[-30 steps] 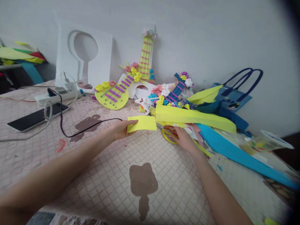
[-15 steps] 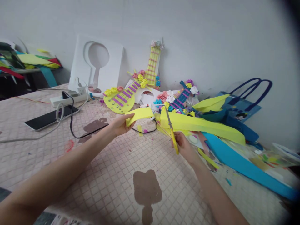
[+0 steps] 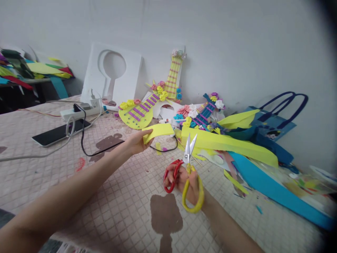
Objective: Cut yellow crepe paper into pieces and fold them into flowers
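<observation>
My left hand [image 3: 137, 141] pinches a small yellow foam sheet [image 3: 158, 130] and holds it above the quilted table cover [image 3: 118, 196]. My right hand [image 3: 185, 182] has its fingers through the red and yellow handles of a pair of scissors [image 3: 186, 165]. The blades point up and stand slightly apart, a little below and to the right of the sheet.
A long yellow foam strip [image 3: 229, 144] and blue foam sheets [image 3: 265, 175] lie at the right. Yellow foam guitars [image 3: 139, 114] lean at the wall with a white foam board [image 3: 113, 79]. A black cable [image 3: 86, 147], a phone [image 3: 55, 131], a power strip [image 3: 79, 110] and a blue bag [image 3: 273, 123] are around.
My right hand picked the scissors out of the foam pile, drew them toward me and turned the blades upright. My left hand kept holding the yellow sheet.
</observation>
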Tool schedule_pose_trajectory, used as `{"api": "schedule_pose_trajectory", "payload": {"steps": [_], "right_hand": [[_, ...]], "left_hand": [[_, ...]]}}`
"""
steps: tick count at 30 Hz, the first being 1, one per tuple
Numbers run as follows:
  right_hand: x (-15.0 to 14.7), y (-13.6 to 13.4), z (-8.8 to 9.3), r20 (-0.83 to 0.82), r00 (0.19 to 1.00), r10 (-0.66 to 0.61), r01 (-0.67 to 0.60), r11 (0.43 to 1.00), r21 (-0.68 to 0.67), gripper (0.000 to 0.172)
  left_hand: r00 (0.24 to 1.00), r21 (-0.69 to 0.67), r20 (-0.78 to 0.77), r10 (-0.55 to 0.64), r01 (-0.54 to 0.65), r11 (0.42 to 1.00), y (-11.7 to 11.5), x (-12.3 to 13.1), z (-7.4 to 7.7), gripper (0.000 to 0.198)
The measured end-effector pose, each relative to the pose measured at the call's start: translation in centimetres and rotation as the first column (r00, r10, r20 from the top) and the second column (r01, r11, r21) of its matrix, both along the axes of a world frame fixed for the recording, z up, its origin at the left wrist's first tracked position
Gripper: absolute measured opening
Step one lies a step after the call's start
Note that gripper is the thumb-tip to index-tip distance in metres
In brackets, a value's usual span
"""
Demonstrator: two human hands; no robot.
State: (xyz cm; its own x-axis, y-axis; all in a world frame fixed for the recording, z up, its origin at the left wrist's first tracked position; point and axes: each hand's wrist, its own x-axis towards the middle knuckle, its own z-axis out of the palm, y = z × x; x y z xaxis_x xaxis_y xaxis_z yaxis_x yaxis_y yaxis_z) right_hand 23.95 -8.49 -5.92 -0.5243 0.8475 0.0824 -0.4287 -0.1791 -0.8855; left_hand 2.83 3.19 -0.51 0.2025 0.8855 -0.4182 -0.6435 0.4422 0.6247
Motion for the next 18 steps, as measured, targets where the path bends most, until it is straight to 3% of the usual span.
{"api": "schedule_pose_trajectory", "payload": {"steps": [6,18], "right_hand": [[-0.6,-1.3,2.2,-0.114,0.983,0.143,-0.159,0.976,-0.147,0.071],[-1.3,-1.6,2.3,-0.198,0.948,0.251,-0.294,0.928,-0.230,0.077]], "left_hand": [[1.000,0.002,0.001,-0.007,0.007,1.000,-0.2,0.1,0.0,0.014],[0.999,0.038,-0.031,-0.036,0.037,0.999,-0.3,0.4,-0.2,0.016]]}}
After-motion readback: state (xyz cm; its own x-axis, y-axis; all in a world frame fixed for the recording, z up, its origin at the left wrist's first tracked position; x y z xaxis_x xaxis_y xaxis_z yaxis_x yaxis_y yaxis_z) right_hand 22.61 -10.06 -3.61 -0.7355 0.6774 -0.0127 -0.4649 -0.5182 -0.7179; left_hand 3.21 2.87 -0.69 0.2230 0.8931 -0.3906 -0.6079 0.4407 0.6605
